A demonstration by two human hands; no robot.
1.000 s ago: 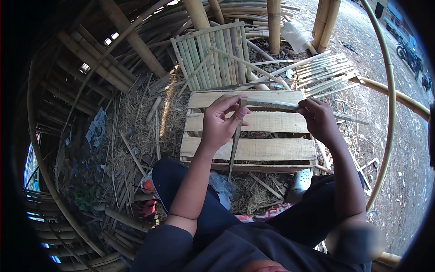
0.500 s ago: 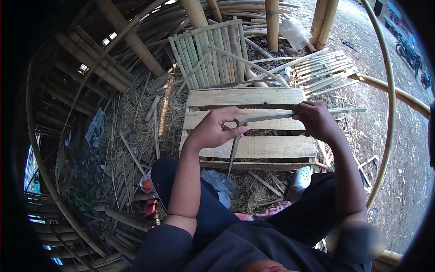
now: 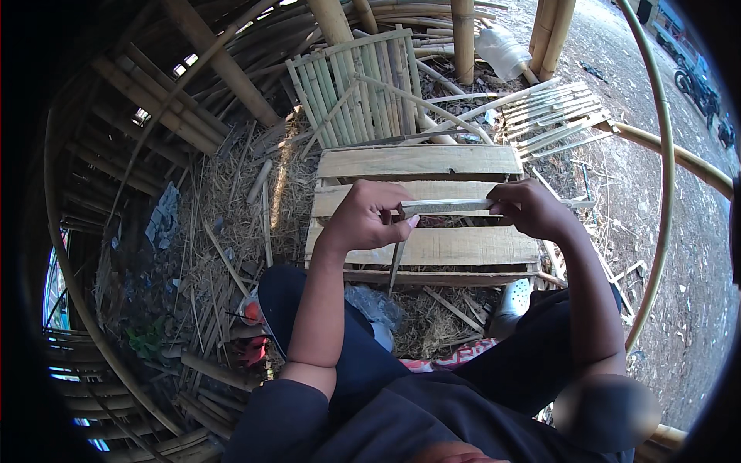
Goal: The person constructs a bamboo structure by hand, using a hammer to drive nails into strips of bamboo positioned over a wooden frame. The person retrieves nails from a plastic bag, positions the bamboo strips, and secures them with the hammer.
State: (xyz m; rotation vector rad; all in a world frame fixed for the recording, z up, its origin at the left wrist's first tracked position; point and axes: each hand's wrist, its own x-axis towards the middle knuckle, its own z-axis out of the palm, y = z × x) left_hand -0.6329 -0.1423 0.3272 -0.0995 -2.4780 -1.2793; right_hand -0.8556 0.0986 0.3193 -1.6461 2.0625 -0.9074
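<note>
A thin pale bamboo strip [image 3: 448, 206] stretches nearly level between my two hands, above a low wooden slatted bench [image 3: 421, 160]. My left hand [image 3: 372, 216] pinches its left end between thumb and fingers. From under that hand a narrow darker piece [image 3: 396, 266] slants down toward the bench's front edge; whether it is joined to the strip or separate, I cannot tell. My right hand [image 3: 532, 208] is closed round the strip farther along, palm down, and a short length sticks out past it to the right.
Behind the bench leans a bamboo slat panel [image 3: 359, 92]; a smaller slatted piece [image 3: 552, 116] lies to its right. Bamboo posts [image 3: 463, 42] stand at the back. Shavings and offcuts cover the ground at left. Clear plastic [image 3: 374, 305] lies by my legs, near a light clog [image 3: 512, 305].
The strip has tilted from rising rightward to nearly level. Less of it sticks out past my right hand, whose fingers have shifted slightly left and down. My left hand stays about where it was.
</note>
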